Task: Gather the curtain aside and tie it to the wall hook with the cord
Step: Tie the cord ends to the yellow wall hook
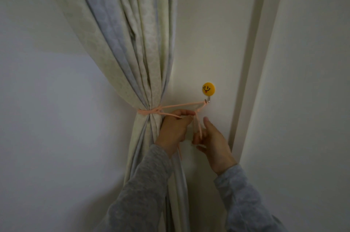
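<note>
Left hand (175, 127) pinches the pink cord (181, 106) below the taut span; right hand (212, 140), just beside it, holds the dangling ends. Cord cinches the gathered curtain (144, 72) left and loops the smiley wall hook (208, 89) right. Risk: slack before knotting, loop slipping off, curtain falling loose.

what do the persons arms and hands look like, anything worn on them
Both hands are bare: no gloves, rings or watch show on the left hand or right hand. Each arm wears a long, soft grey sleeve with a faint mottled pattern, the left sleeve and right sleeve ending at the wrists.
</note>
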### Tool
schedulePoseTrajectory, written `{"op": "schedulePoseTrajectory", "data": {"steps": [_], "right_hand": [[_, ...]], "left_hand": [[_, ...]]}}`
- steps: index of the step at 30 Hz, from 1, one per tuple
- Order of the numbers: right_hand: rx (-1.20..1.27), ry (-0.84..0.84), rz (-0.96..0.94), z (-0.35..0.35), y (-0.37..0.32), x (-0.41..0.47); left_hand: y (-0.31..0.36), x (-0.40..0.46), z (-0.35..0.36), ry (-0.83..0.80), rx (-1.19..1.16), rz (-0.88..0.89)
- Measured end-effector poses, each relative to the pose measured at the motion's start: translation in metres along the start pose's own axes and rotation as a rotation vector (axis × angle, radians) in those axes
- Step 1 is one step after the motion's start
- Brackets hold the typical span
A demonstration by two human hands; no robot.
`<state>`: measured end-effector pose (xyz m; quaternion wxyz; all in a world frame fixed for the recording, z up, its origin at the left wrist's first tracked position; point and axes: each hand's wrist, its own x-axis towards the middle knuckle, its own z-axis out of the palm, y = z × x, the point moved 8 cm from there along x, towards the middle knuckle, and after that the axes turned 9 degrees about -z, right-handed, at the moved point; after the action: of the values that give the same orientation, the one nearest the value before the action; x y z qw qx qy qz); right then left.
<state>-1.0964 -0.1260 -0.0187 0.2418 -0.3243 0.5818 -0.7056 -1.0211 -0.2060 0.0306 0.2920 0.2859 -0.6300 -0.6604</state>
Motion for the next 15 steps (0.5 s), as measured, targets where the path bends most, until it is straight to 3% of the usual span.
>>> {"op": "schedulePoseTrajectory", "data": {"steps": [6, 12, 15], "right_hand": [[-0.147, -0.005, -0.143, 0.000, -0.012, -0.004], [-0.227, 0.207, -0.366, -0.005, -0.039, -0.003], [-0.215, 0.134, -0.433, 0.006, -0.050, 0.000]], "left_hand": [[0.000, -0.001, 0.000, -0.006, -0.020, -0.009], [0.000, -0.005, 0.001, 0.002, -0.027, -0.005], [0.001, -0.006, 0.001, 0.007, -0.046, -0.012]]}}
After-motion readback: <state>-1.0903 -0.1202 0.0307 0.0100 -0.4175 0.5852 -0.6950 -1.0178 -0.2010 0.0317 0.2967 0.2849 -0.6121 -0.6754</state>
